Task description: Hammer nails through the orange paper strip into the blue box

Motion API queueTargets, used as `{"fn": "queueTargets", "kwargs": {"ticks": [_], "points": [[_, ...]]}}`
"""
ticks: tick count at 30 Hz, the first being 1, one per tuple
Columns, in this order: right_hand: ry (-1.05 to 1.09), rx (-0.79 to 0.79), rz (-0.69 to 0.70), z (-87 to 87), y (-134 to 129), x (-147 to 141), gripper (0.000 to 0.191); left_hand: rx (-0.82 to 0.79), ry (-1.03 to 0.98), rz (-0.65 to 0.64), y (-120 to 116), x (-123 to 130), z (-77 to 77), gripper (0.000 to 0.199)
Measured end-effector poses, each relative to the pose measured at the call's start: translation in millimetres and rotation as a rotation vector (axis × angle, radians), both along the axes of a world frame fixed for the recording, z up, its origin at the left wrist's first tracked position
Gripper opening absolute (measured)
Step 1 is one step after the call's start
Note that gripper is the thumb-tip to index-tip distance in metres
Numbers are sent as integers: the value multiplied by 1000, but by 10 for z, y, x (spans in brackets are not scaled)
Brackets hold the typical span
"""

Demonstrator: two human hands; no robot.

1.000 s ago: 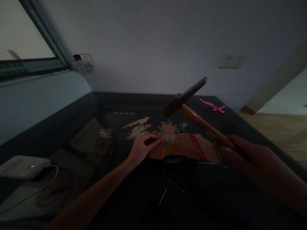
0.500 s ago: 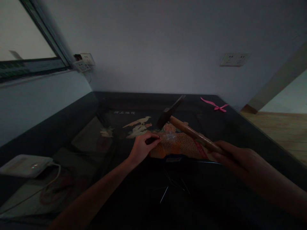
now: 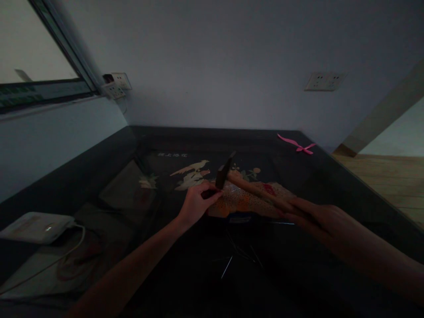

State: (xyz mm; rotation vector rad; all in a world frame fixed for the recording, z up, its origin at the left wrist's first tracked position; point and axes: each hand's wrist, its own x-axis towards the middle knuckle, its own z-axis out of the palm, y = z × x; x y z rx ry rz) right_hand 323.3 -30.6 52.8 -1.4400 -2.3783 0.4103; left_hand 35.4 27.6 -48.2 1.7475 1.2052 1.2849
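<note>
We could pass along the rear of the black tabletop (image 3: 205, 138); the dark-headed, wooden-handled hammer (image 3: 253, 187), slanting between our right hand (image 3: 316, 216) and left hand (image 3: 198, 201), blocks the way over the tan, speckled package (image 3: 235, 201). Thin, shiny metal rods (image 3: 227, 267) obstruct the front, a white rectangular device (image 3: 36, 227) the left.

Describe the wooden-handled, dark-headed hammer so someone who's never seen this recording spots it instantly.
Near the middle of the dark, glossy table, find the tan, dark-speckled bundle. Slanting over it is the hammer, gripped by the bare right hand, its head close to the bare left hand. Its brown wooden handle sets it apart from the thin, silvery rods nearer the viewer.
</note>
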Motion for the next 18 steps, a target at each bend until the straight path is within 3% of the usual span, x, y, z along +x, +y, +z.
{"fn": "queueTargets", "kwargs": {"ticks": [5, 12, 18], "points": [[14, -4, -50, 64, -23, 14, 44, 13, 5, 10, 8, -5, -21, 6], [46, -63, -47, -75, -39, 50, 39, -6, 22, -2, 7, -19, -36, 8], [147, 1, -113, 93, -129, 62, 39, 86, 104, -4, 3, -13, 0, 9]]}}
